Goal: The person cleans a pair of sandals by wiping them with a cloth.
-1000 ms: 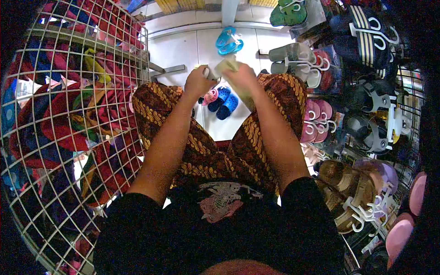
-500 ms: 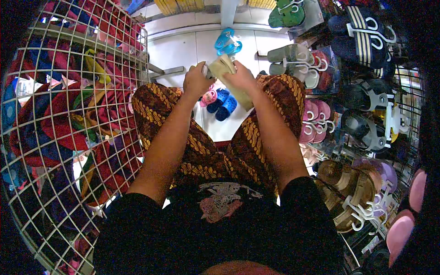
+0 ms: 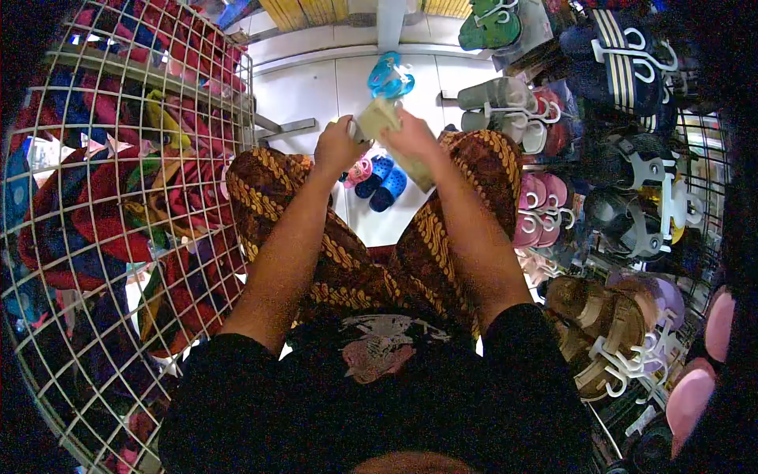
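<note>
My right hand (image 3: pixel 410 136) is closed on a beige-green cloth (image 3: pixel 379 118). One part of the cloth stands up between my hands, and a darker end (image 3: pixel 418 174) hangs below my right wrist. My left hand (image 3: pixel 339 144) is closed close by, its fingers curled around a small greyish thing, mostly hidden, at the cloth's left edge. Beneath my hands, between my knees, a pair of blue clogs (image 3: pixel 388 189) with dark insides rests on the floor beside pink footwear (image 3: pixel 359 170).
Turquoise sandals (image 3: pixel 390 77) lie farther ahead on the white tiled floor (image 3: pixel 296 91). A wire grid (image 3: pixel 118 213) with colourful goods behind it stands at left. At right hang several pairs on white hooks, including pink sandals (image 3: pixel 541 205), brown sandals (image 3: pixel 616 324) and striped navy slides (image 3: pixel 612 63).
Both hands stay close together, with the right shifting slightly. The upper part of the cloth has turned and now shows a broader, flatter face.
</note>
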Demonstrator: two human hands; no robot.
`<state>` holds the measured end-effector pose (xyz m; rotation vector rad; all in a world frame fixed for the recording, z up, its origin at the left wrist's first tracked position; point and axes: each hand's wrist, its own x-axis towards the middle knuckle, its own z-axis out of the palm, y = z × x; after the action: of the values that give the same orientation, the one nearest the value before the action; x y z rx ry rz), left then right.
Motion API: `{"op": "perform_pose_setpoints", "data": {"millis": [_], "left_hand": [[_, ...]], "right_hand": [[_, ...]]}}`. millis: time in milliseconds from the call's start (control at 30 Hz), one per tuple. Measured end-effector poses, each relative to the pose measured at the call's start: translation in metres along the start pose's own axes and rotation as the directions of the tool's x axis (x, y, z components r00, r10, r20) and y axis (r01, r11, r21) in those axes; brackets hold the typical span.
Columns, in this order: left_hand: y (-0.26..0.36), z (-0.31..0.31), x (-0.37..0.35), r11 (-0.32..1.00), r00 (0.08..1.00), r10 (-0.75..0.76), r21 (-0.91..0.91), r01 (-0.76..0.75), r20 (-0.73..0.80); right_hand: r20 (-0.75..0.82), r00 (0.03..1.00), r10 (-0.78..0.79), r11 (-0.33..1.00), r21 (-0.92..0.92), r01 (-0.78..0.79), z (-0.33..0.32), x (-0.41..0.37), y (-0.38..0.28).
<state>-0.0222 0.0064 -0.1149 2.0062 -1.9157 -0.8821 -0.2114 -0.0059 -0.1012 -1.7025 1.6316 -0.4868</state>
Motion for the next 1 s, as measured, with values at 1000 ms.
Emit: {"op": "perform_pose_setpoints", "data": {"millis": [1000], "left_hand": [[-0.012,0.013,0.002,0.998,0.994,0.031,-0.059,-0.024,0.105]], "right_hand": [[0.077,0.951,0.299,0.953,0.032,-0.303,0.004,0.003,0.000]]}}
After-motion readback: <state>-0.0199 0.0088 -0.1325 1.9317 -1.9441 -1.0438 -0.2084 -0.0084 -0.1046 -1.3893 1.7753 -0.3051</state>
